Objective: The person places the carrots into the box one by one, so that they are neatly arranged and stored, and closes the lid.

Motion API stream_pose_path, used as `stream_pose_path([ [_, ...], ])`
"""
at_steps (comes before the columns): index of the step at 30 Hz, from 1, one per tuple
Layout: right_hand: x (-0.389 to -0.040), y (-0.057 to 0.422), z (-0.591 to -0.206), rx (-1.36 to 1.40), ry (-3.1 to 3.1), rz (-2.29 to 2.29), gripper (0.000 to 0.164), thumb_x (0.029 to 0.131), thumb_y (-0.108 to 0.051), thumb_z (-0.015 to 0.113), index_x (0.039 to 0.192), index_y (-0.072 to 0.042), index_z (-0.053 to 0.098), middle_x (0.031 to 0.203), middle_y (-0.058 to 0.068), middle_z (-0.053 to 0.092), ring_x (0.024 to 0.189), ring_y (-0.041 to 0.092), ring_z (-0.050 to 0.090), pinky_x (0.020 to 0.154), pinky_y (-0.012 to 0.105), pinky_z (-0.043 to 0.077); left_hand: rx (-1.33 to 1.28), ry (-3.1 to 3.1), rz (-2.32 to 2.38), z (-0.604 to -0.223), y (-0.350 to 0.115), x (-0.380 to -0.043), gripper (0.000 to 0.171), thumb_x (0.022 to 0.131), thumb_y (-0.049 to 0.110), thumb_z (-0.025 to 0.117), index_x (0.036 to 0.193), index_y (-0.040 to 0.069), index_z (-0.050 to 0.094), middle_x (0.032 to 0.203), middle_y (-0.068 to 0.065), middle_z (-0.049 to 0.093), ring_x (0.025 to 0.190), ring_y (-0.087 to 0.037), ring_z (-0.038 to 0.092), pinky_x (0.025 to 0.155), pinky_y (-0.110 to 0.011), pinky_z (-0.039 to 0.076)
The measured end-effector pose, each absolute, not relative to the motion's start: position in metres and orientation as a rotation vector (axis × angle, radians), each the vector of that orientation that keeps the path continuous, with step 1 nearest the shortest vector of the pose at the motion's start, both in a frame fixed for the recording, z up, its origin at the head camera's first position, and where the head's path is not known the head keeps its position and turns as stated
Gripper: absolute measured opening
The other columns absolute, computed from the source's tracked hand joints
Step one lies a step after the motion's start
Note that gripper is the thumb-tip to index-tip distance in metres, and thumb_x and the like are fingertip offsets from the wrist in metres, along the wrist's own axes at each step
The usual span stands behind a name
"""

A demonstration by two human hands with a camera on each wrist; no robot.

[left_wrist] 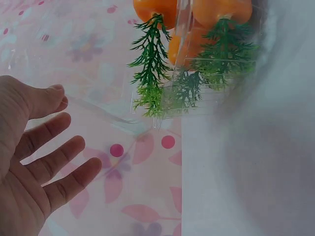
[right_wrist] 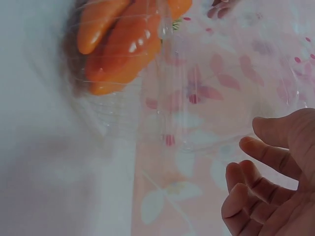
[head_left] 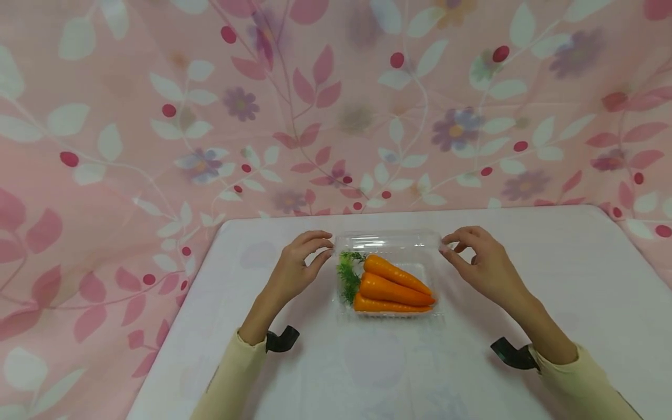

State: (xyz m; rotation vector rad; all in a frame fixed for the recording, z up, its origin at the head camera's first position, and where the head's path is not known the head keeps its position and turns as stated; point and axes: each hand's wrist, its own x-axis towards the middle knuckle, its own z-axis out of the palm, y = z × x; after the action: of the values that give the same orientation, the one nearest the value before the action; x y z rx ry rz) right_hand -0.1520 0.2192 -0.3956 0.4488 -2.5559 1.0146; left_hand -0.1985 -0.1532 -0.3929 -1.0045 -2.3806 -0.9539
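Observation:
A clear plastic clamshell box [head_left: 418, 270] lies on the table with three orange carrots [head_left: 396, 289] inside. Their feathery green tops [head_left: 348, 279] point left. The hinged transparent lid [head_left: 388, 240] stands raised at the far side. At its left corner, my left hand [head_left: 301, 262] pinches the lid edge between thumb and index finger; the other fingers spread loosely in the left wrist view. My right hand [head_left: 485, 265] pinches the opposite corner the same way, its remaining fingers bent in the right wrist view. The see-through plastic makes the exact contact faint.
A white cloth-covered table [head_left: 367, 361] extends around the box. Behind it hangs a pink floral curtain [head_left: 315, 116]. A black wrist mount [head_left: 282, 339] sits at the left sleeve, another black mount [head_left: 514, 354] at the right one.

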Motion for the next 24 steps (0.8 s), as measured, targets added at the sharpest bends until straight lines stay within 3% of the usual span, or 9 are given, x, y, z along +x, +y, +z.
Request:
stream_pose_path([
  [7,-0.133,0.218,-0.402,0.486,-2.625,0.913,0.023,0.088,-0.012,0.075,0.110,-0.014,0.070,0.112,0.002,0.058,0.077,0.014,0.054,0.051,0.024,0.043,-1.039,-2.541,-0.900,-0.398,-0.157,-0.179,0.019,0.089,0.008,0.074,0.107,0.006,0.071,0.127,-0.009,0.061,0.120,-0.022,0.055,0.092,-0.039,0.052],
  [16,-0.121,0.215,-0.413,0.484,-2.659,0.857,0.029,0.085,-0.011,0.078,0.112,-0.014,0.069,0.110,0.002,0.057,0.085,0.017,0.059,0.056,0.027,0.047,-1.030,-2.670,-0.859,-0.414,-0.161,-0.160,0.022,0.096,0.010,0.066,0.117,0.007,0.069,0.131,-0.007,0.059,0.123,-0.022,0.053,0.099,-0.040,0.047],
  [24,-0.116,0.216,-0.425,0.493,-2.651,0.811,0.031,0.082,-0.006,0.078,0.112,-0.012,0.070,0.114,0.005,0.055,0.087,0.021,0.061,0.055,0.026,0.049,-0.955,-2.694,-0.872,-0.426,-0.160,-0.148,0.028,0.099,0.024,0.062,0.123,0.009,0.066,0.135,-0.004,0.056,0.128,-0.019,0.048,0.103,-0.040,0.044],
])
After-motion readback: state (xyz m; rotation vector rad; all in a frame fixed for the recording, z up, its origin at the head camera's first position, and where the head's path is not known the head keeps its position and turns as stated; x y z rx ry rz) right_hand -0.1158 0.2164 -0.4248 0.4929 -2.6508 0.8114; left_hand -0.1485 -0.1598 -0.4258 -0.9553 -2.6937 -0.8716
